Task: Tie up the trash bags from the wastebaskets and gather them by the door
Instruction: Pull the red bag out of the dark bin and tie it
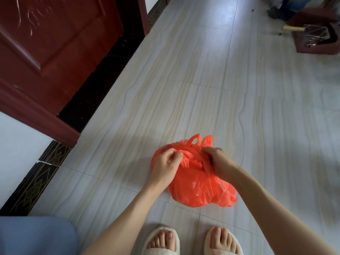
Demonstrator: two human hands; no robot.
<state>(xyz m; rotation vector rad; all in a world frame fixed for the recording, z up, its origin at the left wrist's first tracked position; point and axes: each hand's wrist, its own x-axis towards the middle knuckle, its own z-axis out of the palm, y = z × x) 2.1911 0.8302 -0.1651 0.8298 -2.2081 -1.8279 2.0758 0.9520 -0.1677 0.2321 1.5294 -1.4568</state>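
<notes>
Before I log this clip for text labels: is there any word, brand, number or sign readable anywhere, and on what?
None can be read.
Red plastic bag, held by the left hand and right hand: no print shows.
Dark red door: carved swirls only, no letters.
Black baseboard tiles: gold pattern, no text.

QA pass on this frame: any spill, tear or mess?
Nothing spilled. The red bag looks intact on the floor, with the left hand and right hand gripping its handles. Only a few dark specks far off.
</notes>
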